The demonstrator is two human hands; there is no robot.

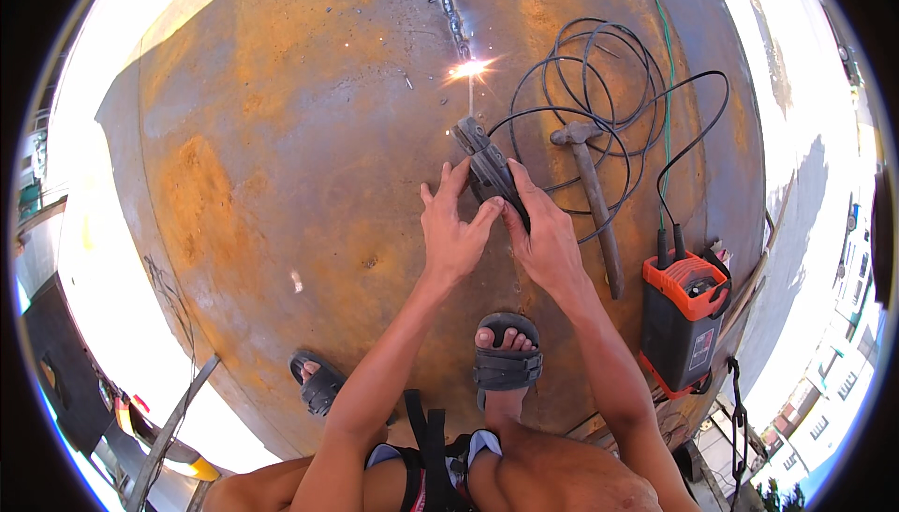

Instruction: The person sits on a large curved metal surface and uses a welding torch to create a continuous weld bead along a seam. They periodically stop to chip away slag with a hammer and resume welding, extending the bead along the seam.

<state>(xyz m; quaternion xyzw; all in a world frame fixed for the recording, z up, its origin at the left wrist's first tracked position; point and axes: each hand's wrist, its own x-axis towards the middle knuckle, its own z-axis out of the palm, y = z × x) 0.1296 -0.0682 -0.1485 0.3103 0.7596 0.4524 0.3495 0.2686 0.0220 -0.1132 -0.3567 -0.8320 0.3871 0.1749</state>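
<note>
Both of my hands grip a black electrode holder (493,171) over a rusty steel plate (309,156). My left hand (453,234) pinches its left side with thumb and index finger, the other fingers partly spread. Around the right side and rear of the handle, my right hand (546,236) is closed. A thin welding rod (471,98) extends from the holder's jaws away from me. At its tip a bright arc (470,68) throws sparks and hides the contact spot. Beyond the arc, a rough weld bead (448,8) runs along the seam to the far edge of view.
Right of my hands, a hammer (596,196) lies across a looped black cable (646,91). An orange and black welding machine (682,325) stands near the plate's right edge, beside a green line (667,63) and a hanging chain (738,418). My sandalled feet rest on the plate.
</note>
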